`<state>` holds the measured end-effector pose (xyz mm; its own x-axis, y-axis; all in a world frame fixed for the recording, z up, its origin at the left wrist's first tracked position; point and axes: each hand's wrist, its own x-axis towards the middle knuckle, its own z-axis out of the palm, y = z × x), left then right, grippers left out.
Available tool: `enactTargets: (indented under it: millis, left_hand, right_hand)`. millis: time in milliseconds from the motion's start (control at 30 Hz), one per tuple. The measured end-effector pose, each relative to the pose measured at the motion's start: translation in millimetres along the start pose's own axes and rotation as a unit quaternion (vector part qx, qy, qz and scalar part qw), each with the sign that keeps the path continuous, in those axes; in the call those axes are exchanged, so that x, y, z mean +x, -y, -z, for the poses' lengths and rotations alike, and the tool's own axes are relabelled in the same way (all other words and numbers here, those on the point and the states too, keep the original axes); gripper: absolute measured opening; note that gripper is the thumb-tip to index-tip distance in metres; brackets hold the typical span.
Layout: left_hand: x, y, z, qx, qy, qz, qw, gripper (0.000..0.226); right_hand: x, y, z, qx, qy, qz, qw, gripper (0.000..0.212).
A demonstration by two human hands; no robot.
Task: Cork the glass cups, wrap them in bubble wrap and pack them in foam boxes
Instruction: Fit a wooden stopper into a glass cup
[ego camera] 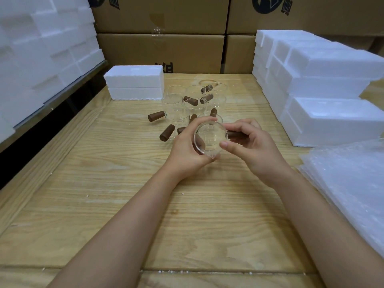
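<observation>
Both hands are held over the wooden table [124, 183], with one glass cup [209, 138] between them, its mouth toward the camera. The cup is gripped by the curled left hand [187, 148]; a brown cork [234, 134] at its right side is pinched by the right hand [251, 146].

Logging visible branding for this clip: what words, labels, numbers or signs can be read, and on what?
No text reads whole.
Upper left carton: dark logo and black character, cut off by the frame, unreadable.
Upper right carton: the same, cut off, unreadable.
Lower carton: black print at its foot, half hidden, unreadable.
</observation>
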<state>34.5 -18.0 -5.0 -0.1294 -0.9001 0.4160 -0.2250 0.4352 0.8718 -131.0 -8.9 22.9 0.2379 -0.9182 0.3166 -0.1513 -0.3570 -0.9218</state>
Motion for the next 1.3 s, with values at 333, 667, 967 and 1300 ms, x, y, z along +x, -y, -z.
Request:
enactTargets:
  millis: [333, 667, 967, 1300]
  left_hand:
    - [-0.4, 0.4, -1.1, 0.064, 0.002, -0.017, 0.998, 0.068]
    - [-2.6, 3.5, -6.5, 0.104, 0.04, -0.095, 0.989, 0.064]
    - [-2.6, 5.5, -3.6, 0.055, 0.027, -0.034, 0.998, 0.063]
    - [1.9, 7.4, 1.6, -0.043, 0.016, -0.003, 0.999, 0.078]
  right_hand:
    - [0.8, -0.4, -9.9, -0.016, -0.115, -0.032, 0.993, 0.009]
    - [-6.1, 4.3, -31.3, -0.142, -0.194, -0.128, 0.962, 0.05]
    - [-11.1, 11.9, -27.4, -0.232, -0.092, -0.114, 0.962, 0.07]
    - [-3.6, 9.9, 1.9, 0.11, -0.079, -0.031, 0.99, 0.031]
